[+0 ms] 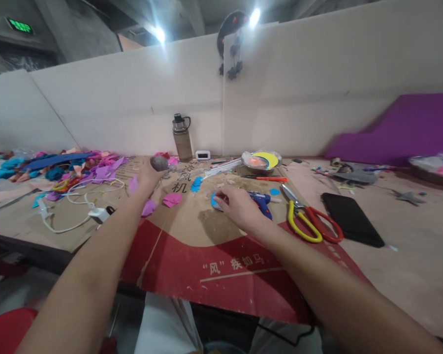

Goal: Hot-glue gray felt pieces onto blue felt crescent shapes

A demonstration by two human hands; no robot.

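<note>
My left hand (pixel 150 173) is reaching over the far left part of the cardboard, its fingers closed around a grey rounded piece (pixel 158 163). Nearer the middle, my right hand (pixel 239 205) pinches a light blue disc (pixel 214 201) by its edge, and the fingers partly cover it. Just behind the right wrist lies a blue glue gun (pixel 262 202), half hidden by the hand. Pink paper scraps (pixel 172 199) and small bright blue pieces (pixel 196 184) lie between the two hands.
Scissors (pixel 305 220) with yellow and red handles and a black phone (pixel 350 220) lie right. A bottle (pixel 182 138) and a bowl (pixel 262 165) stand at the back. A white cable with a charger (pixel 99 214) and heaped colourful scraps (pixel 55 169) occupy the left.
</note>
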